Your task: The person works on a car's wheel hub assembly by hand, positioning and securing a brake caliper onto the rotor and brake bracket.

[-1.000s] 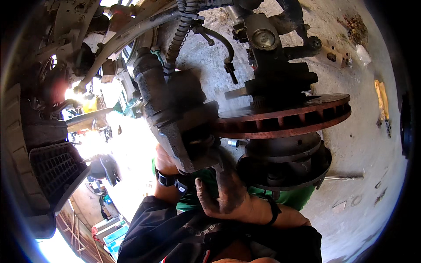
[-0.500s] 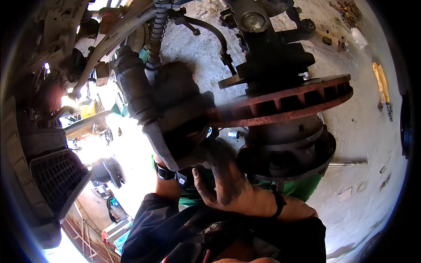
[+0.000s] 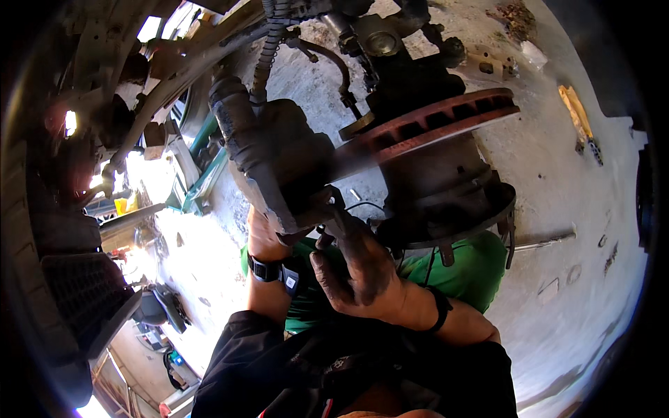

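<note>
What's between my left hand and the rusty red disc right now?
In the head view, the dark brake caliper lies between your left hand and the rusty red disc; part of that hand is hidden behind it.

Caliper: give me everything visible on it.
The caliper is a bulky, dark, grimy block that looks like cast metal, with a ribbed, cylinder-like part along its left side and a paler lower-left edge. It leans, top toward the left, at the left edge of the rust-red disc; shadow hides whether they touch. A spring-wrapped hose comes down to its top. The right hand has its fingers at the lower end; the left hand is behind the lower left, fingers hidden.
</note>
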Demonstrator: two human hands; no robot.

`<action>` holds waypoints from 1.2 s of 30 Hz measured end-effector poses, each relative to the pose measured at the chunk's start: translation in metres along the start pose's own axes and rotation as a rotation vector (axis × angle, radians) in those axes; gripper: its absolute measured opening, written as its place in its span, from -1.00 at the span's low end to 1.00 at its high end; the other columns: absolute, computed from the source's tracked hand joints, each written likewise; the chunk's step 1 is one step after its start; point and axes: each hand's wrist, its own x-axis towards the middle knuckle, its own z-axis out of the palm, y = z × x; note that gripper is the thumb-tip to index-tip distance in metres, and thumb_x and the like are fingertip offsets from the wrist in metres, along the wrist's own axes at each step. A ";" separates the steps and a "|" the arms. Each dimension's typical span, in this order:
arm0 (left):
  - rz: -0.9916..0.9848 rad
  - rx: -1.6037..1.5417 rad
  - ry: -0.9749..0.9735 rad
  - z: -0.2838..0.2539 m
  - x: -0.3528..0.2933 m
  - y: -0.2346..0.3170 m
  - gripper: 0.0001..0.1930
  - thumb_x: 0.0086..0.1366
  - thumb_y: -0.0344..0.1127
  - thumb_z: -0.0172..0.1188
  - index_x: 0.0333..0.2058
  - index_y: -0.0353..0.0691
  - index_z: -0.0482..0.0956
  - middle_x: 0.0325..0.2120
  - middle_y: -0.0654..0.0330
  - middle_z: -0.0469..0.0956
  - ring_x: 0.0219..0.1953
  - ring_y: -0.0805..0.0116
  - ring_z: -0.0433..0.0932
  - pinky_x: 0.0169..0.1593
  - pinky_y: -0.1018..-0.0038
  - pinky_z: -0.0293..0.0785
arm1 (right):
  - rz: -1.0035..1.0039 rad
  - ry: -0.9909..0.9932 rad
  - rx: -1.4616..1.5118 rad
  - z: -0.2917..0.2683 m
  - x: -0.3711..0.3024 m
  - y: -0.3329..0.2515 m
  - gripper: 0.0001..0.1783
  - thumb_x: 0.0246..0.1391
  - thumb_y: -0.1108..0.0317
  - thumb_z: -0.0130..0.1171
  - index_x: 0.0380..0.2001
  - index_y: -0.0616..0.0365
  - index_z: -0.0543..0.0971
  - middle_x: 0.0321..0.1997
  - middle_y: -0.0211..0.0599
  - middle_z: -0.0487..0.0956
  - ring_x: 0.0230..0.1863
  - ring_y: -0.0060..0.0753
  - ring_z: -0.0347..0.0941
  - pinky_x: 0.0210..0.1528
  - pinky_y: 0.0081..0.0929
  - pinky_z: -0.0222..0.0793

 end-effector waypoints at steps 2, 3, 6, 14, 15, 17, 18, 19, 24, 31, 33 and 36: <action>0.034 0.060 0.034 0.002 0.007 0.010 -0.61 0.18 -0.33 0.32 -0.01 -0.29 0.55 -0.09 0.10 0.61 -0.09 0.30 0.59 -0.03 0.42 0.55 | 0.096 0.033 0.094 0.000 0.001 0.000 -0.71 -0.03 0.47 0.26 -0.21 0.40 0.62 0.09 0.34 0.39 -0.03 0.25 0.47 -0.11 -0.07 0.56; 0.049 0.081 0.044 0.003 0.010 0.014 -0.60 0.19 -0.33 0.31 0.00 -0.31 0.54 -0.09 0.09 0.61 -0.08 0.29 0.59 -0.03 0.42 0.55 | 0.075 -0.010 0.077 -0.004 0.007 -0.001 -0.71 -0.05 0.48 0.26 -0.22 0.42 0.61 0.09 0.35 0.40 -0.05 0.25 0.48 -0.12 -0.08 0.56; 0.074 -0.100 0.053 0.004 0.014 0.021 -0.58 0.22 -0.33 0.27 0.04 -0.34 0.47 -0.07 0.10 0.60 -0.07 0.28 0.59 -0.02 0.40 0.55 | 0.039 -0.045 0.085 -0.008 0.017 -0.005 -0.57 -0.06 0.58 0.26 -0.09 0.56 0.44 0.06 0.41 0.40 -0.11 0.15 0.52 -0.15 -0.20 0.56; -0.129 -0.567 0.093 -0.003 0.011 0.019 -0.57 0.26 -0.31 0.18 0.07 -0.35 0.42 -0.07 0.09 0.59 -0.06 0.25 0.59 -0.01 0.36 0.55 | -0.275 0.021 -0.193 -0.002 0.011 0.005 -0.51 -0.06 0.64 0.25 -0.04 0.68 0.37 0.07 0.49 0.35 -0.17 0.16 0.53 -0.24 -0.21 0.59; -0.130 -0.570 0.096 -0.004 0.011 0.020 -0.57 0.26 -0.30 0.17 0.07 -0.35 0.42 -0.07 0.08 0.59 -0.06 0.25 0.59 -0.01 0.35 0.55 | -0.243 0.012 -0.139 -0.001 0.011 0.005 -0.56 -0.06 0.64 0.25 -0.10 0.66 0.41 0.07 0.49 0.34 -0.17 0.16 0.53 -0.24 -0.20 0.59; -0.143 -0.575 0.099 -0.003 0.009 0.020 -0.57 0.26 -0.27 0.15 0.07 -0.34 0.42 -0.07 0.08 0.59 -0.06 0.24 0.58 -0.01 0.34 0.55 | -0.198 0.000 -0.083 -0.001 0.009 0.004 -0.62 -0.07 0.64 0.26 -0.15 0.63 0.46 0.08 0.50 0.34 -0.18 0.17 0.53 -0.25 -0.18 0.59; -0.147 -0.576 0.100 -0.003 0.008 0.020 -0.57 0.27 -0.26 0.14 0.07 -0.34 0.43 -0.07 0.08 0.59 -0.06 0.24 0.58 -0.01 0.34 0.55 | -0.154 -0.039 -0.046 -0.003 0.009 0.003 -0.63 -0.07 0.65 0.25 -0.15 0.61 0.47 0.08 0.52 0.33 -0.18 0.15 0.53 -0.26 -0.19 0.59; -0.155 -0.573 0.099 0.000 0.008 0.021 -0.57 0.27 -0.25 0.13 0.07 -0.34 0.43 -0.07 0.08 0.59 -0.06 0.24 0.58 -0.01 0.33 0.55 | -0.129 -0.057 -0.025 -0.005 0.010 0.003 -0.63 -0.07 0.65 0.25 -0.15 0.61 0.47 0.08 0.52 0.33 -0.18 0.14 0.53 -0.27 -0.20 0.59; -0.202 -0.557 0.096 0.008 0.003 0.023 -0.55 0.28 -0.18 0.07 0.07 -0.32 0.43 -0.07 0.07 0.59 -0.07 0.22 0.58 -0.01 0.31 0.55 | 0.000 0.039 0.048 -0.011 0.016 -0.004 -0.39 -0.06 0.63 0.25 0.08 0.61 0.30 0.02 0.44 0.38 -0.21 -0.05 0.54 -0.26 -0.33 0.56; -0.255 -0.595 0.132 0.015 0.001 0.026 -0.52 0.30 -0.10 -0.01 0.07 -0.31 0.43 -0.08 0.06 0.58 -0.07 0.19 0.58 0.00 0.28 0.55 | 0.238 -0.143 0.214 -0.013 0.001 -0.006 -0.23 -0.04 0.57 0.23 0.19 0.64 0.12 0.05 0.46 0.38 -0.09 0.03 0.52 -0.07 -0.26 0.52; -0.268 -0.634 0.145 0.013 -0.001 0.024 -0.51 0.31 -0.07 -0.03 0.07 -0.30 0.43 -0.08 0.06 0.58 -0.07 0.18 0.58 0.00 0.27 0.55 | 0.212 -0.154 0.140 -0.010 -0.003 -0.008 -0.21 -0.03 0.55 0.24 0.19 0.68 0.09 0.06 0.49 0.37 -0.06 0.11 0.51 -0.05 -0.22 0.51; -0.274 -0.668 0.168 0.021 0.000 0.031 -0.50 0.32 -0.03 -0.06 0.07 -0.30 0.43 -0.08 0.06 0.58 -0.08 0.17 0.58 0.00 0.25 0.55 | 0.099 -0.110 -0.017 -0.018 -0.005 -0.007 -0.19 -0.02 0.51 0.25 0.18 0.72 0.07 0.08 0.54 0.35 -0.05 0.20 0.51 -0.04 -0.19 0.51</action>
